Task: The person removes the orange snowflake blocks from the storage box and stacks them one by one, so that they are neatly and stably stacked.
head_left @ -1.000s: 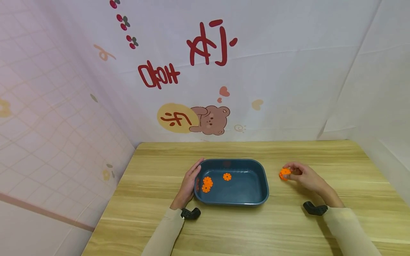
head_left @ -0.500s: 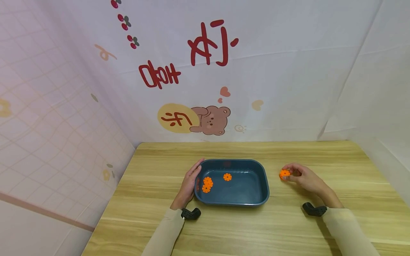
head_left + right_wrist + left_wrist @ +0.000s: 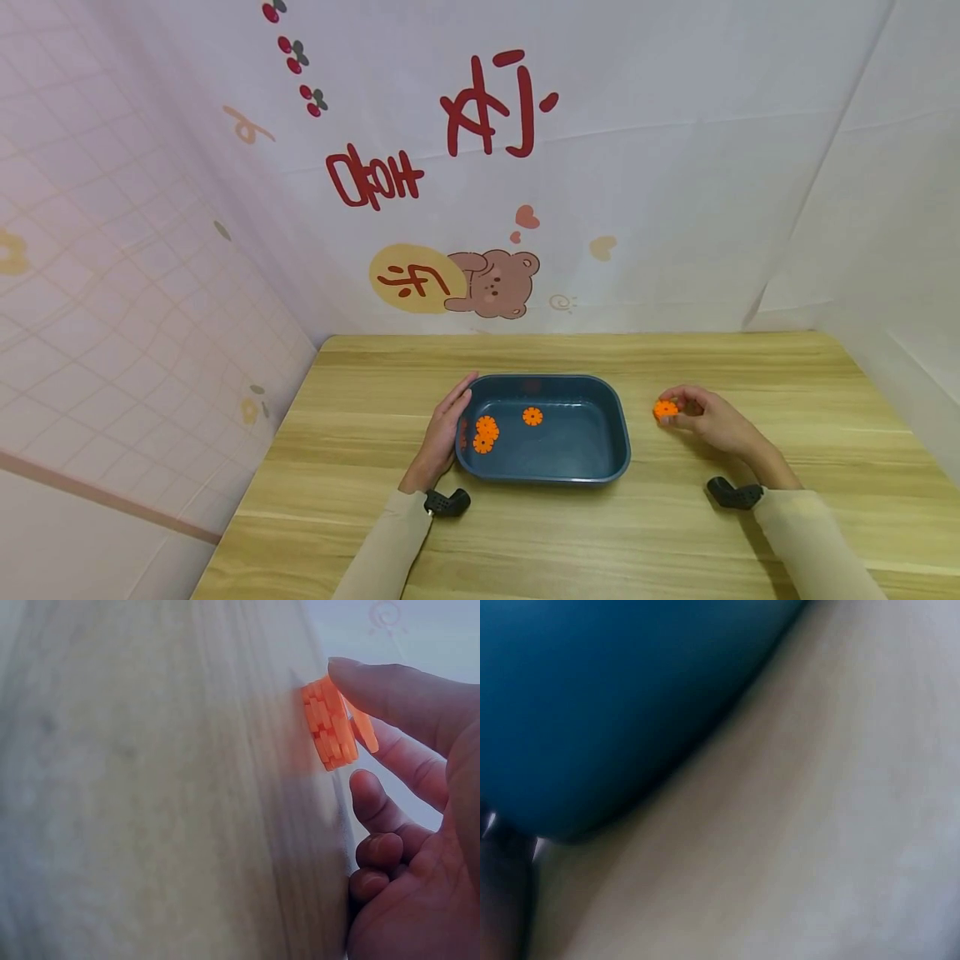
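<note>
Discs [image 3: 324, 727], stacked at the tray's three o'clock, are apparently being separated, one disc [image 3: 365, 730] pinched by the right hand [image 3: 716, 426], thumb to finger; the tray [image 3: 570, 454] is touched at nine o'clock by the left hand [image 3: 439, 435], fingers straight. Clean lifting seems called for.

Creased white sheeting [image 3: 675, 167] is hanging right behind a wood-grain table [image 3: 555, 542], and a grid-patterned panel [image 3: 75, 225] is closing in the left side, so we're seeing something like a small draped booth! A cartoon bear [image 3: 501, 287], cherries [image 3: 284, 45] and red lettering [image 3: 527, 108] are brightening the sheeting, yet black wrist cameras [image 3: 450, 503] are pointing to a staged recording corner; whether it's sitting inside a home or a studio, the view isn't telling.
</note>
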`<state>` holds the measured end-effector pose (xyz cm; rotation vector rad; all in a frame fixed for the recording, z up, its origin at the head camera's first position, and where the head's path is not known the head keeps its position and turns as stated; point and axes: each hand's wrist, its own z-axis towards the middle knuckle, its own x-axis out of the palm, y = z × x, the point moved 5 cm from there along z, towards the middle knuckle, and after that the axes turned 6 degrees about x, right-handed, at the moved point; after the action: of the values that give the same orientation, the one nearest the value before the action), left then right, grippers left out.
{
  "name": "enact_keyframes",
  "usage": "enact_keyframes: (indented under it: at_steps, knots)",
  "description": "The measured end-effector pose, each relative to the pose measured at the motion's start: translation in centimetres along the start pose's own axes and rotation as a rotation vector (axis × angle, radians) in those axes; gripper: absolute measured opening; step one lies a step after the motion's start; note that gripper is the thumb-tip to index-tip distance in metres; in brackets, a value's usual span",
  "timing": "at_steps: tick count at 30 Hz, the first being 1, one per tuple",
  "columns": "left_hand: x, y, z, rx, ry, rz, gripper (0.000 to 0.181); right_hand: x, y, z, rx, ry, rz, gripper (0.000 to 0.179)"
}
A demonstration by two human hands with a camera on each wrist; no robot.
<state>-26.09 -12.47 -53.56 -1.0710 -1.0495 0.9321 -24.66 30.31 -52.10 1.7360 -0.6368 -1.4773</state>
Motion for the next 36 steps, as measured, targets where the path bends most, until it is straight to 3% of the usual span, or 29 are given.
enact_keyframes:
  at_steps: [36]
  knots:
    - [0.05, -0.08, -0.04, -0.014, -0.003, -0.027, 0.057, -0.01, 0.11, -0.23, -0.006, -0.01, -0.033, 0.031]
